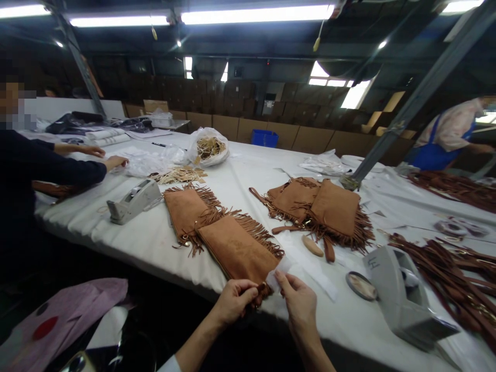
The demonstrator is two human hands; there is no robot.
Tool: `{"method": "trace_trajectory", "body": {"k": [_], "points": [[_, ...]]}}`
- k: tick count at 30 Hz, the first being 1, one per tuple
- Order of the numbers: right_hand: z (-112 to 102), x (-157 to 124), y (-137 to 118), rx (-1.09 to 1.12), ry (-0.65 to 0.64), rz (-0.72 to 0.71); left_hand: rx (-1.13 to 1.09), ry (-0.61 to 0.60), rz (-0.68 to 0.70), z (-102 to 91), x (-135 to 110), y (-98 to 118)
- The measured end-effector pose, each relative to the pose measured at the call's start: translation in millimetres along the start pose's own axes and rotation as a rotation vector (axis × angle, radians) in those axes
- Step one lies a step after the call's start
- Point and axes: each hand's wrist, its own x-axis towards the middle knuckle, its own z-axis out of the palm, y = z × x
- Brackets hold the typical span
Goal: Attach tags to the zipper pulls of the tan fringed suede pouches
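Observation:
A brown fringed pouch (pixel 236 247) lies at the near table edge, overlapping a second fringed pouch (pixel 186 209). My left hand (pixel 236 300) is closed at the near corner of the front pouch, pinching its fringe or strap; the exact part is hidden by the fingers. Just to the right, my right hand (pixel 297 299) pinches a piece of thin white tissue paper (pixel 279 273) between thumb and fingers. The paper touches the pouch's right corner. More fringed pouches (pixel 335 206) with wrist straps lie stacked beyond my right hand.
Tape dispensers stand at left (pixel 135 200) and right (pixel 406 294), with a tape roll (pixel 361 285) beside the right one. Brown straps (pixel 445 279) pile up at far right. A bag of tan scraps (pixel 209 147) sits farther back. A co-worker's hands (pixel 112 161) handle clear plastic at left.

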Motion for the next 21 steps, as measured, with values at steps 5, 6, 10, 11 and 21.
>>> {"method": "trace_trajectory", "body": {"k": [5,6,10,11,21], "points": [[5,-1,1,0.051,-0.036,-0.001,-0.001,-0.012,0.069,1.4,-1,0],[5,-1,1,0.051,-0.044,-0.001,0.001,-0.011,0.077,1.8,-1,1],[5,-3,-1,0.037,-0.063,0.004,0.025,-0.005,0.089,3.1,-1,3],[5,-4,-1,0.039,-0.063,0.008,0.030,-0.005,0.094,3.4,-1,4],[9,-11,-1,-0.085,-0.065,-0.081,0.000,0.023,0.121,4.2,-2,2]]}}
